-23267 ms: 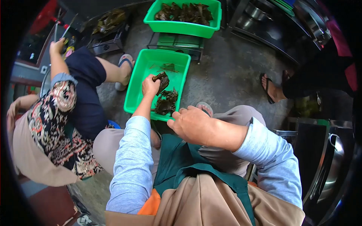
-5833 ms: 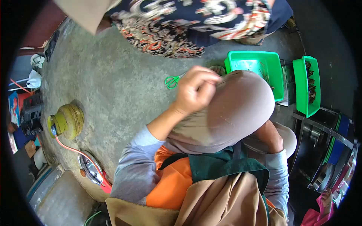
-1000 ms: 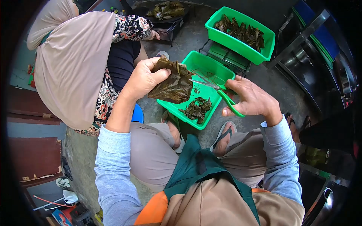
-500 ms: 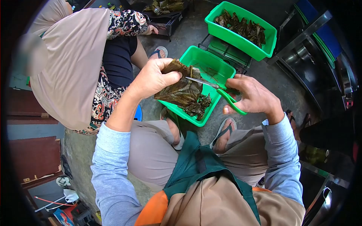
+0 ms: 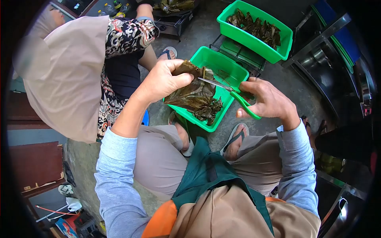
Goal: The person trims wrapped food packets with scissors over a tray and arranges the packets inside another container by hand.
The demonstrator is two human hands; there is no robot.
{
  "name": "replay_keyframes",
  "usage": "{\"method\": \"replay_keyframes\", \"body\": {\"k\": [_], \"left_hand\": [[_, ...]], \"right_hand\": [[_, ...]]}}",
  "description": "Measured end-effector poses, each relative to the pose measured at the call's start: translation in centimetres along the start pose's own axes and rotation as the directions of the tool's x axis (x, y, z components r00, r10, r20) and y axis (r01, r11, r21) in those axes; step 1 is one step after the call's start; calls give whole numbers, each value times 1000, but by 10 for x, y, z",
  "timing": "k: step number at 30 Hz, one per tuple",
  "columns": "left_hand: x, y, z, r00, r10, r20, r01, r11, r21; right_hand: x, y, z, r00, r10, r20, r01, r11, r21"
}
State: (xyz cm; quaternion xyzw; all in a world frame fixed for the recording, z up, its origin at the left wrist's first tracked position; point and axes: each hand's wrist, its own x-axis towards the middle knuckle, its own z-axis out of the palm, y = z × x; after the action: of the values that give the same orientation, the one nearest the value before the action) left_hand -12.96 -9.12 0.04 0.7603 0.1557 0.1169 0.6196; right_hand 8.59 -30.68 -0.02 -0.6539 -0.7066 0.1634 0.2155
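Note:
My left hand [image 5: 163, 82] pinches a brown leaf-wrapped packet [image 5: 190, 93] by its upper edge, above the near green tub. My right hand [image 5: 268, 99] has its fingers in the handles of green-handled scissors [image 5: 244, 105]. The scissor blades point left and reach the packet's upper right side, close to my left thumb. Under the packet, the near green tub [image 5: 228, 108] stands on the floor between my feet and a low rack; dark leaf scraps [image 5: 212, 108] show at its near end, partly hidden by the packet.
A far green tub [image 5: 254, 38] holds several leaf packets. At the left sits another person [image 5: 67, 71] in a patterned garment. A stove [image 5: 168, 27] with leaf packets stands behind. Metal shelving [image 5: 317, 41] is at the right, near another person's feet [image 5: 313, 125].
The packet has moved slightly right and down since a second ago, and the scissor blades now meet its edge. The other person's arm has drawn back. Earlier, my hands were away from the tubs.

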Motion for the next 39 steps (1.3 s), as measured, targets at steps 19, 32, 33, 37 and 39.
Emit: {"method": "replay_keyframes", "body": {"k": [19,32,33,37,39], "left_hand": [[0,-13,8,1000,-9,8,9,998,-55],[-1,-10,12,999,-32,-12,31,992,-122],[-2,-10,13,999,-33,-17,31,992,-121],[0,-12,13,999,-33,-40,28,994,-106],[1,-11,14,999,-28,-37,24,993,-119]], "right_hand": [[-4,4,4,996,-69,-57,66,996,-63],[-2,-4,0,995,-57,-80,48,993,-108],[-3,-2,1,994,-68,-89,57,991,-120],[-2,2,0,991,-87,-103,72,988,-137],[-1,1,-2,991,-88,-105,73,988,-137]]}}
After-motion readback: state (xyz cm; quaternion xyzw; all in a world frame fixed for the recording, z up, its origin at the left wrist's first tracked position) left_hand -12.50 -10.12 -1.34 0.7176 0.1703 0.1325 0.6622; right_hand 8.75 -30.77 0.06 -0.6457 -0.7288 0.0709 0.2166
